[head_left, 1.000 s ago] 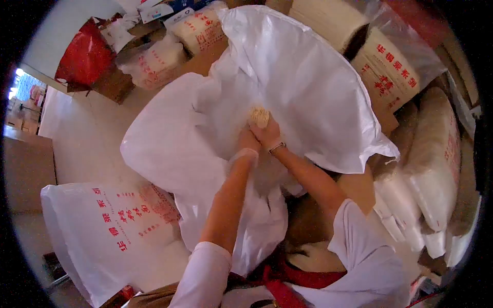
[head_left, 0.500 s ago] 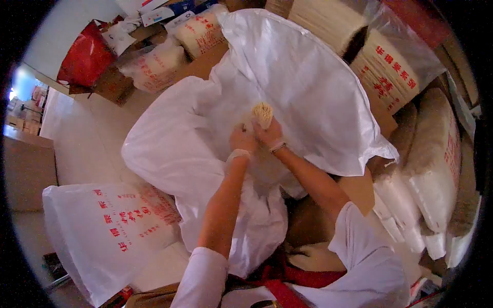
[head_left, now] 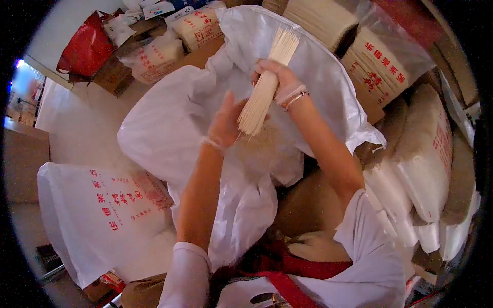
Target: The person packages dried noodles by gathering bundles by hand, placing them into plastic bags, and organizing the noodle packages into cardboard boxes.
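White sleeves (head_left: 187, 272) covered both upper arms at the near edge, with red cloth (head_left: 290, 290) between them. To the left lay a plastic bag (head_left: 77, 205) with red print. Both forearms were extended forward over a large white sack (head_left: 164, 120), its mouth spread wide.

The left forearm (head_left: 197, 192) pointed almost straight ahead. At its end, the left hand (head_left: 224, 123) was raised, slightly blurred, fingers loosely straightened and directed upward, with no grip formed. Contact between its fingertips and the noodle bundle (head_left: 262, 100) could not be determined.

The right forearm (head_left: 328, 146) angled inward, with a bracelet (head_left: 296, 100) at the wrist. The right hand (head_left: 277, 77) was closed firmly around the middle of the noodle bundle. The bundle was positioned above the sack's mouth, tilted, its upper end leaning away to the right and its lower end beside the left hand.

Long filled bags (head_left: 426, 159) lay at the right. Beyond the sack were printed packs (head_left: 380, 64) at upper right and a red bag (head_left: 87, 46) at upper left.
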A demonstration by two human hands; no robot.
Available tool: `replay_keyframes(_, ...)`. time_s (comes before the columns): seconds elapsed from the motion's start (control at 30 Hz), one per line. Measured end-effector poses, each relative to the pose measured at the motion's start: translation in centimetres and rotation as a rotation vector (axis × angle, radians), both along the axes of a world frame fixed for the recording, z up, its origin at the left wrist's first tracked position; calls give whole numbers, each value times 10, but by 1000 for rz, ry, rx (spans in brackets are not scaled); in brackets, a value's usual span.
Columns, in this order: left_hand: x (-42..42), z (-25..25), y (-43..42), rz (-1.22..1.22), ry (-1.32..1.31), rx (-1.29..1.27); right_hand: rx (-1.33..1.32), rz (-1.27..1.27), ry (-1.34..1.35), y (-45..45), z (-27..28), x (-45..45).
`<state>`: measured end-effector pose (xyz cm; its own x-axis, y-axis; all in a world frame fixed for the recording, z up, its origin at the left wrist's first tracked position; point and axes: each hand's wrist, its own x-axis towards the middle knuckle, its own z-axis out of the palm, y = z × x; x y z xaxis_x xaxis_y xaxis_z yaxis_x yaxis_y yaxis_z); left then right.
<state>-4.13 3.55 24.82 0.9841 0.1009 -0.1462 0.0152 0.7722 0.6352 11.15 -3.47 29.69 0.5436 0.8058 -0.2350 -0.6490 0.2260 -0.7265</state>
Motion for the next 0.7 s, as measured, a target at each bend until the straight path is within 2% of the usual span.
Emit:
replay_keyframes(0.07, -3, 1, -6, -39, 10, -55, 111, 89, -38, 3, -2, 2)
replay_keyframes(0.13, -13, -3, -8, -72, 15, -110, 117, 38, -48, 3, -1, 3)
replay_keyframes(0.2, -27, -17, -12, -4, 186, 70, 122, -8, -52, 1, 5, 8)
replay_keyframes(0.23, -35, -25, -11, 5, 184, 73, 107, -79, -64, 3, 10, 11)
replay_keyframes(0.3, -49, -43, -4, -37, 443, -13, 100, -142, -80, 5, 18, 17)
replay_keyframes(0.33, -52, -51, -3, -30, 439, -11, 88, -172, -129, 4, 21, 20)
replay_keyframes(0.4, -52, -51, -6, 339, 508, -25, 78, -199, -188, 4, 31, 15)
replay_keyframes(0.43, -50, -51, -6, 339, 498, -27, 64, -255, -215, 2, 36, 13)
replay_keyframes(0.5, -51, -20, -15, 364, 408, 221, 47, -313, -241, -2, 46, 5)
replay_keyframes(0.53, -52, -1, -18, 364, 402, 223, 34, -336, -224, -3, 52, 1)
replay_keyframes(0.6, -52, 34, -23, 180, 310, 477, 26, -361, -213, -2, 57, -1)
replay_keyframes(0.7, -42, 14, -14, 72, 289, 588, 4, -375, -293, -2, 55, 8)
